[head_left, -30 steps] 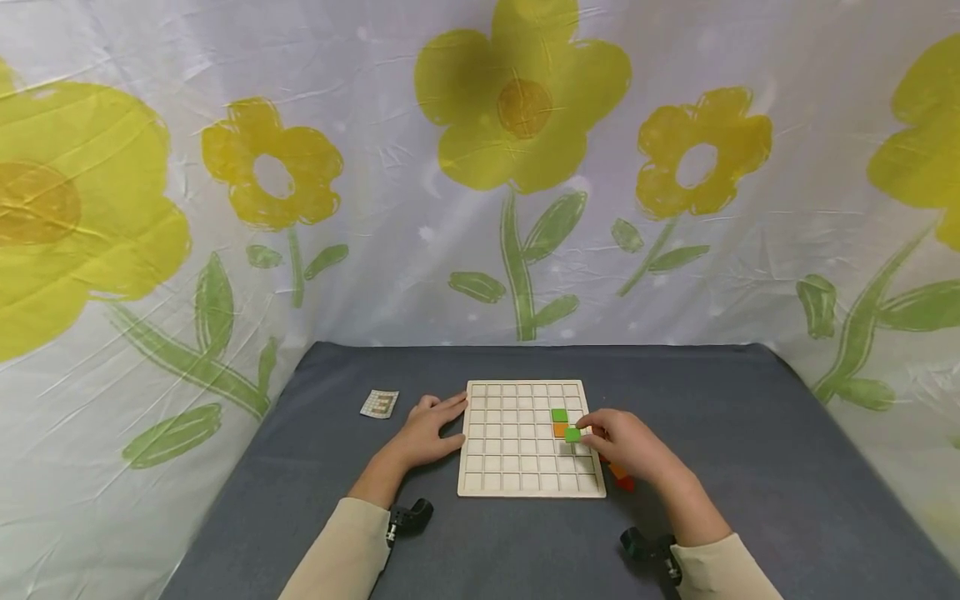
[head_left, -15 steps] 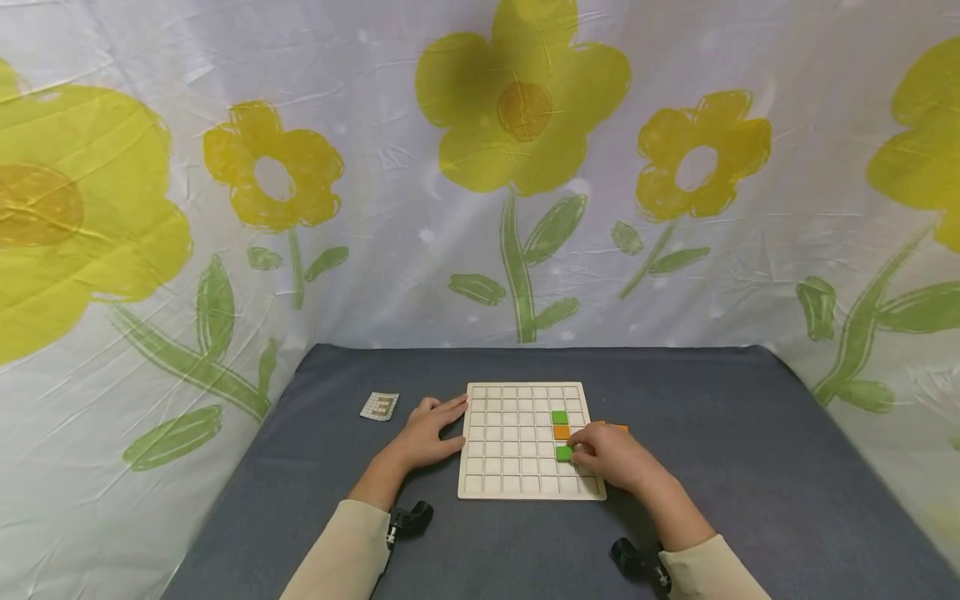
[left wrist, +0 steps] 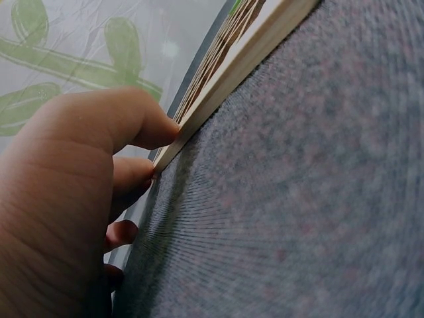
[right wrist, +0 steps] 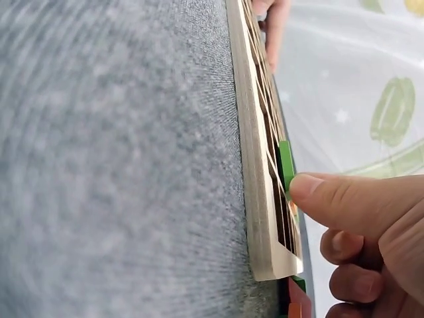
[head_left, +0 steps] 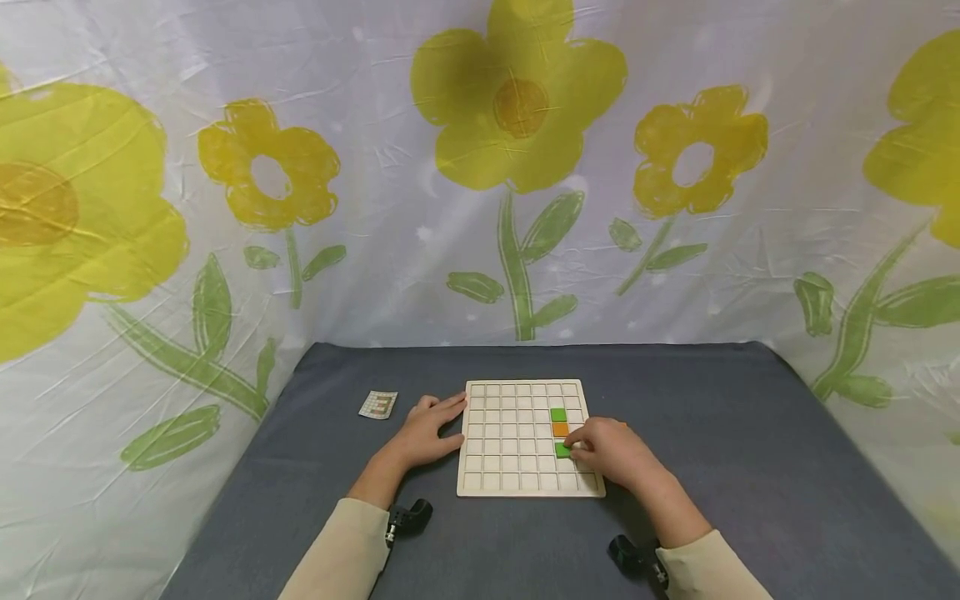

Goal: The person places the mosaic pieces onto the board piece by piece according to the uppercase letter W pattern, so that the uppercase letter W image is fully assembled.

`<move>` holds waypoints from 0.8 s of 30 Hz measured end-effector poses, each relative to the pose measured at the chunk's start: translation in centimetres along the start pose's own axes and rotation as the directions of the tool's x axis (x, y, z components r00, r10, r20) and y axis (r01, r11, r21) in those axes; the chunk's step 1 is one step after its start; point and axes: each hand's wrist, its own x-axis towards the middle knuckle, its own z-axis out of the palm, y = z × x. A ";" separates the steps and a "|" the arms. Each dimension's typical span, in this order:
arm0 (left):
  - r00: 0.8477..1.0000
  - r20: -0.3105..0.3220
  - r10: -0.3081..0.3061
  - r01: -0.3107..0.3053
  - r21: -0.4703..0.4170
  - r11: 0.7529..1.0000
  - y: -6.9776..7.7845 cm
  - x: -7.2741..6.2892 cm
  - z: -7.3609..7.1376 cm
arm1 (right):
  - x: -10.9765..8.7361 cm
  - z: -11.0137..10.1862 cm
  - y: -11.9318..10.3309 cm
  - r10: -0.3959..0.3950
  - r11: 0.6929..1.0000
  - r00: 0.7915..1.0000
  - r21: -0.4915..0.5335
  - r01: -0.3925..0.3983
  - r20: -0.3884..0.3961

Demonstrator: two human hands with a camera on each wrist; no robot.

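Note:
A pale wooden board [head_left: 501,442] with a grid of square cells lies on the table. My left hand [head_left: 426,435] rests at its left edge, fingers extended; in the left wrist view the thumb [left wrist: 156,126] touches the rim. My right hand [head_left: 613,450] pinches a small green square tile [head_left: 562,450] over the board's right part. The right wrist view shows that tile [right wrist: 286,165] standing up from the grid, the thumb against it. Farther up the board, another green tile [head_left: 558,414] and an orange tile [head_left: 560,429] sit in adjoining cells of one column.
A small card [head_left: 378,405] with a printed grid pattern lies left of the board. Loose red [right wrist: 299,299], orange and green tiles lie beside the board's right edge, mostly hidden by my right hand in the head view. A flowered cloth [head_left: 390,250] hangs behind the table.
My right hand has brought the green tile toward me and slightly left, below the orange tile, then stayed almost still. My left hand has kept its place at the board.

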 end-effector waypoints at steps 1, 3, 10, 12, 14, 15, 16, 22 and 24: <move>1.000 0.000 -0.001 0.001 0.002 1.000 0.0 0.0 0.0 | 0.0 0.1 0.0 0.008 1.000 1.000 -0.003 -0.008 -0.004; 1.000 0.000 -0.003 0.003 0.007 1.000 0.0 0.1 0.1 | 0.0 0.1 -0.1 0.025 1.000 1.000 -0.003 -0.025 -0.012; 1.000 0.001 0.001 -0.001 0.006 1.000 -0.1 0.2 0.0 | 0.0 0.5 -0.4 0.056 0.998 0.997 -0.019 -0.057 -0.060; 1.000 0.001 0.003 -0.003 0.007 1.000 -0.2 0.2 0.0 | 0.0 0.6 -0.5 0.063 0.997 0.995 -0.036 -0.066 -0.078; 1.000 0.000 0.004 -0.004 0.011 1.000 -0.3 0.2 0.1 | 0.0 0.8 -0.5 0.067 0.996 0.993 -0.054 -0.072 -0.094; 1.000 -0.002 0.005 -0.005 0.010 1.000 -0.3 0.2 0.1 | 0.1 0.8 -0.5 0.068 0.995 0.993 -0.061 -0.075 -0.100; 1.000 -0.003 0.003 -0.003 0.008 1.000 -0.3 0.2 0.1 | 0.1 0.8 -0.5 0.069 0.995 0.992 -0.064 -0.076 -0.104; 1.000 -0.015 -0.006 0.006 -0.002 1.000 -0.3 0.3 0.2 | 0.2 0.5 0.2 0.057 0.998 0.996 0.000 -0.058 -0.067; 1.000 -0.010 -0.010 0.011 0.005 1.000 -0.4 0.3 0.3 | 0.0 0.0 0.6 0.056 0.998 0.997 0.033 -0.054 -0.055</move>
